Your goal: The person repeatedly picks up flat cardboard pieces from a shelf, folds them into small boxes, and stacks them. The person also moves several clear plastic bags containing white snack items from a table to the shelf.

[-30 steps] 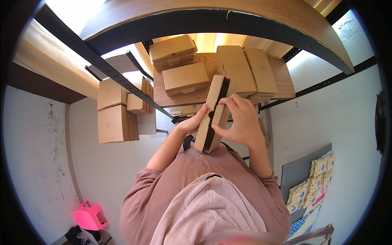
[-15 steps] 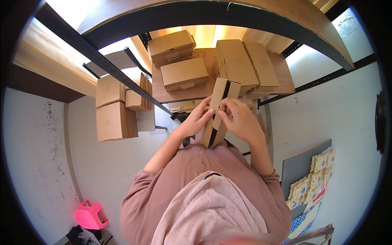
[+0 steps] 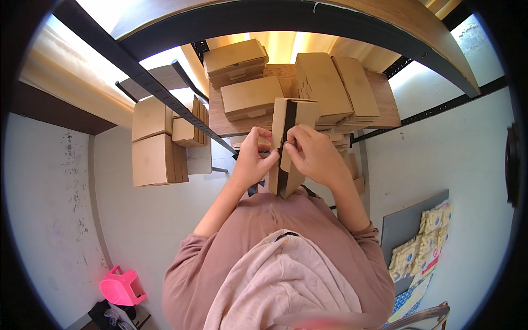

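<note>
A brown cardboard box (image 3: 301, 113) is tilted upright in front of my torso, its lower end close to my shirt. A long dark gap runs down the side facing me, between its lid edge and its wall. My right hand (image 3: 319, 157) pinches the lid's edge at the gap, thumb and forefinger together. On the other side, my left hand (image 3: 254, 159) has its fingers curled and its thumb against the box's left edge. The tips of some left fingers are hard to make out.
Ahead stands a wooden shelf (image 3: 283, 71) with closed boxes (image 3: 252, 96) and a larger stack (image 3: 324, 85). More boxes (image 3: 152, 157) are piled at the left behind a black metal post (image 3: 165, 93). A pink stool (image 3: 125, 287) stands at lower left, and packaged goods (image 3: 426, 242) lie at right.
The box has turned more upright and its top has swung left. The dark gap looks wider. My left fingers have drawn back and curled, while my right hand stays at the lid's edge.
</note>
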Available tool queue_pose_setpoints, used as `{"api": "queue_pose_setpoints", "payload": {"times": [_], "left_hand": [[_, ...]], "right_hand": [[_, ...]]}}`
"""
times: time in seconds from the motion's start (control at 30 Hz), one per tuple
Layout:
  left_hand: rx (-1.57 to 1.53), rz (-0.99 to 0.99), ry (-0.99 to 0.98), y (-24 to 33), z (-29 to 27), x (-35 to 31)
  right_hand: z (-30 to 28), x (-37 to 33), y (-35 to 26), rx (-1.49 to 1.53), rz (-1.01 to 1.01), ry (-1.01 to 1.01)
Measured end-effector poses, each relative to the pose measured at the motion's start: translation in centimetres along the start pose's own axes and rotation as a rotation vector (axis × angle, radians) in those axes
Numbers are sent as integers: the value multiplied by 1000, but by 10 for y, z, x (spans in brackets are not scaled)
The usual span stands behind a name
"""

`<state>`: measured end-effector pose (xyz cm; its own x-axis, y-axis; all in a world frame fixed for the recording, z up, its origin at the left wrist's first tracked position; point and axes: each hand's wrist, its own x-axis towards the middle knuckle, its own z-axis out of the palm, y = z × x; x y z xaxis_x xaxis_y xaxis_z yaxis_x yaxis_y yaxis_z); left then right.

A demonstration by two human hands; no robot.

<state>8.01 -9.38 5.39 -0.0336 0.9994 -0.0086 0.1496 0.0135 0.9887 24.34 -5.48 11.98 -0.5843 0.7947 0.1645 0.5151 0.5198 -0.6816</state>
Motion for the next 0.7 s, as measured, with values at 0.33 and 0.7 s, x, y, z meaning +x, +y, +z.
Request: {"api": "queue_pose_setpoints", "payload": {"times": [0.33, 0.7], "left_hand": [[187, -74, -10, -1, -20, -2], [42, -106, -38, -17, -28, 2]], "right_hand": [[28, 9, 8, -82, -80, -51], [37, 6, 2, -226, -220, -62]]}}
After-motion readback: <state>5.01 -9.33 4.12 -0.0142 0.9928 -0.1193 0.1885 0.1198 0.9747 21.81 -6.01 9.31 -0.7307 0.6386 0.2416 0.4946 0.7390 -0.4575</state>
